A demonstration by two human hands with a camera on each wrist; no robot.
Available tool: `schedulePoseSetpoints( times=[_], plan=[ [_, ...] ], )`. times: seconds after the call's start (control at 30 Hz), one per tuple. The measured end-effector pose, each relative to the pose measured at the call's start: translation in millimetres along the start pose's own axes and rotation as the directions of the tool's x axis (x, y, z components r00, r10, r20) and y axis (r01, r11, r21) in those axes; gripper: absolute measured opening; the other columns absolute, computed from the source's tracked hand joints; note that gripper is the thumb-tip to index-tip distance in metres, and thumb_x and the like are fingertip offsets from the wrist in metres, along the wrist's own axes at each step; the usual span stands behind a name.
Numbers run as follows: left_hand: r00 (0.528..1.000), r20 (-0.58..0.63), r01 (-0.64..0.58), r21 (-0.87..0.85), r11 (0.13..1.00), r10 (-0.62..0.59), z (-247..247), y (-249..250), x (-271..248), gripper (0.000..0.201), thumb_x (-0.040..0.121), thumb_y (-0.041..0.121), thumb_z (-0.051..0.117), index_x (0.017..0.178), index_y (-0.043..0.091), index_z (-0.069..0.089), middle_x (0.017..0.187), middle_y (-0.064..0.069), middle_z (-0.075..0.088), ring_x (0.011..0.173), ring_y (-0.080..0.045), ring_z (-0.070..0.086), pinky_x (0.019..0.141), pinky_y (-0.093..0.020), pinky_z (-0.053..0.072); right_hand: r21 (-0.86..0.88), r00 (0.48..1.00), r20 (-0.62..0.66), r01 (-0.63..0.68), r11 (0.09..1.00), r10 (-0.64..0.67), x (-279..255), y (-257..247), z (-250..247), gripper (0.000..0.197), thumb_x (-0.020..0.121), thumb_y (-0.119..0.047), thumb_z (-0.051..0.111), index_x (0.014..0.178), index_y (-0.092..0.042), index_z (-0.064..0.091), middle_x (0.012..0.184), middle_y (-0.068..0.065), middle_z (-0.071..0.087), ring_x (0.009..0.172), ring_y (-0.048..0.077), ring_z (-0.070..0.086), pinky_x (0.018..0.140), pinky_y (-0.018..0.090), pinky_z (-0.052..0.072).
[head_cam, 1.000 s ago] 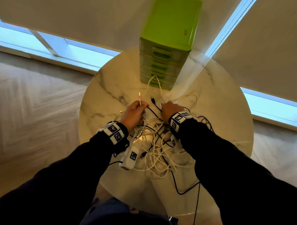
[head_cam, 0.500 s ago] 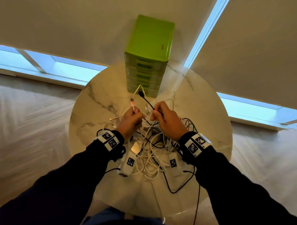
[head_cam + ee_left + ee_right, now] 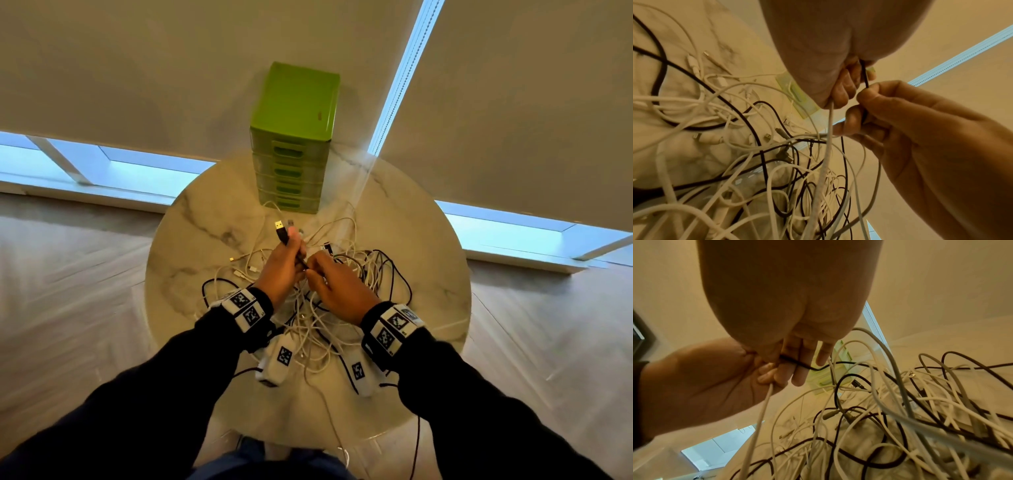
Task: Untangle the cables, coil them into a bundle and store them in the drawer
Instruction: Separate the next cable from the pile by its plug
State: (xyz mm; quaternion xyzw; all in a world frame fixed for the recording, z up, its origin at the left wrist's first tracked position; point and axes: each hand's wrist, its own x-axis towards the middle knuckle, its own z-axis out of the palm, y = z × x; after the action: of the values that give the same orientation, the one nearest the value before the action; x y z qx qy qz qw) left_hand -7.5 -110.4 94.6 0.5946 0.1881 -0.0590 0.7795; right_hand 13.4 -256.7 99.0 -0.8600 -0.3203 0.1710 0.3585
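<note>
A tangle of white and black cables (image 3: 329, 308) lies on the round marble table (image 3: 191, 240). My left hand (image 3: 286, 260) grips a black USB cable (image 3: 281, 233) just below its plug, which points up and away. The left wrist view shows the same hand (image 3: 846, 87) also holding a white cable (image 3: 829, 129). My right hand (image 3: 325, 281) pinches the black cable (image 3: 797, 364) right beside the left hand, above the pile. The green drawer unit (image 3: 294, 137) stands at the table's far edge with its drawers closed.
Loose plug ends (image 3: 245, 270) lie on the marble left of my hands. Cables trail over the near table edge (image 3: 416, 438). Roller blinds and low windows (image 3: 513, 226) sit behind the table, with wooden floor (image 3: 68, 291) on both sides.
The black plug has passed from my right hand to my left, and the pink-tipped plug no longer sticks up from the left. My right hand has slid lower along the black cable.
</note>
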Motion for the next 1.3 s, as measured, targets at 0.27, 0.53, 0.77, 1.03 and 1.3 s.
schedulePoseSetpoints(
  times=[0.27,0.53,0.77,1.03,1.3],
  plan=[
    [0.974,-0.17,-0.164,-0.09,0.982,0.148,-11.4,32.7,1.9,0.054,0.102,0.062,0.028,0.067,0.023,0.043,0.061,0.007,0.046,0.065,-0.014,0.05,0.072,-0.034,0.046,-0.202,0.999,-0.009,-0.032,0.979,0.031,3.3,19.9,-4.3,0.024,0.105,-0.046,0.025,0.089,-0.037,0.04,0.078,-0.018,0.046,0.081,0.01,0.046,0.087,0.049,0.036],
    [0.93,-0.285,-0.293,-0.19,0.937,0.233,-45.4,89.5,11.7,0.048,0.104,0.056,0.029,0.066,0.027,0.031,0.056,0.008,0.022,0.05,-0.01,0.017,0.049,-0.029,0.014,-0.302,0.961,0.083,-0.227,0.926,0.263,0.7,53.1,-46.7,0.033,0.105,-0.05,0.025,0.093,-0.029,0.047,0.083,-0.005,0.058,0.087,0.025,0.058,0.084,0.041,0.034],
    [0.999,-0.037,0.006,0.435,0.901,0.012,-14.7,33.6,8.4,0.064,0.104,0.058,0.031,0.081,0.013,0.069,0.075,-0.004,0.072,0.064,-0.015,0.051,0.065,-0.03,0.04,-0.263,0.977,-0.154,-0.184,0.947,0.147,23.9,16.8,-53.0,0.029,0.106,-0.041,0.034,0.089,-0.026,0.052,0.077,-0.006,0.065,0.083,0.03,0.066,0.088,0.049,0.042],
    [0.997,-0.078,-0.026,-0.117,0.993,0.017,16.3,39.7,15.0,0.049,0.105,0.05,0.04,0.096,0.012,0.069,0.073,0.004,0.067,0.065,-0.009,0.057,0.065,-0.026,0.038,-0.058,1.0,-0.021,0.01,0.998,-0.012,-1.0,-7.6,-29.8,0.028,0.108,-0.035,0.035,0.097,-0.016,0.052,0.078,0.001,0.059,0.067,0.02,0.054,0.061,0.033,0.036],
    [0.926,-0.344,-0.314,-0.47,0.825,0.156,-11.9,100.8,25.1,0.042,0.107,0.046,0.035,0.078,0.018,0.05,0.052,0.009,0.028,0.045,-0.008,0.024,0.046,-0.023,0.027,-0.07,0.983,0.04,-0.175,0.982,0.178,-35.1,53.8,-39.8,0.029,0.106,-0.04,0.035,0.102,-0.017,0.052,0.088,0.009,0.063,0.079,0.028,0.056,0.076,0.04,0.045]
  ],
)
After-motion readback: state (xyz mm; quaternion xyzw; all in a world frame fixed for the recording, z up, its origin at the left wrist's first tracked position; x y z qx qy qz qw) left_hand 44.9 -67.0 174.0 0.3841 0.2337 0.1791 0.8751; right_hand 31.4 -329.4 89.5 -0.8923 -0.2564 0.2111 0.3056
